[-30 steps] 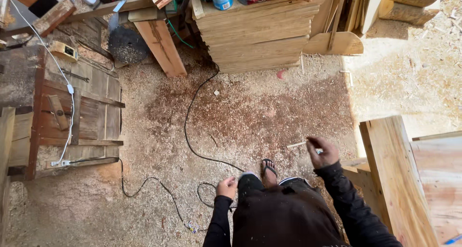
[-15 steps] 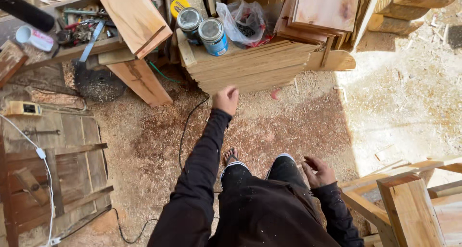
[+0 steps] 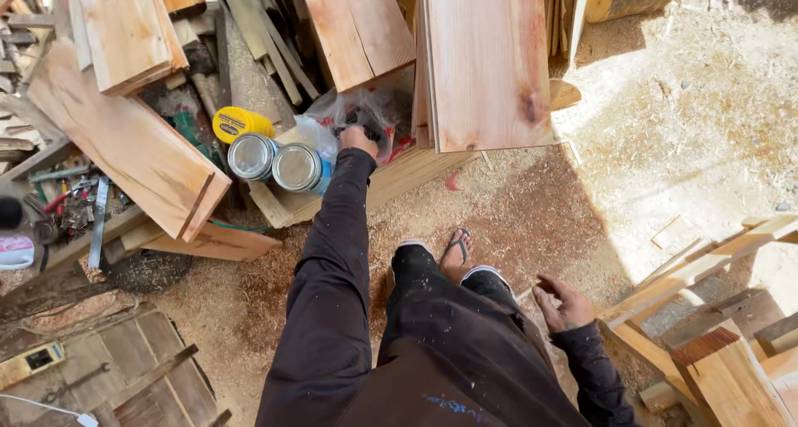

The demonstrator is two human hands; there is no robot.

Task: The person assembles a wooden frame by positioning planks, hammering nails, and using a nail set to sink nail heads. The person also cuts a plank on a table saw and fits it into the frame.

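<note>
My left hand (image 3: 357,138) is stretched forward into a clear plastic bag (image 3: 332,119) that lies on a stack of planks (image 3: 407,171). Its fingers are hidden in the bag. Just left of the bag stand two round metal cans (image 3: 252,157) (image 3: 298,167) and a yellow-lidded container (image 3: 239,123). My right hand (image 3: 565,304) hangs low beside my hip with its fingers loosely curled and apart, and nothing shows in it. It is close to the end of a wooden frame (image 3: 665,298).
Wide boards (image 3: 486,61) lean upright behind the bag, and another plank (image 3: 133,148) slants at the left. Hand tools (image 3: 75,207) lie in a heap at the far left. Sawdust covers the ground (image 3: 540,211). My sandalled foot (image 3: 455,251) stands before the planks.
I have stepped closer to the plank stack. My left hand has moved forward from above the sawdust into the plastic bag. My right hand stays low at my side.
</note>
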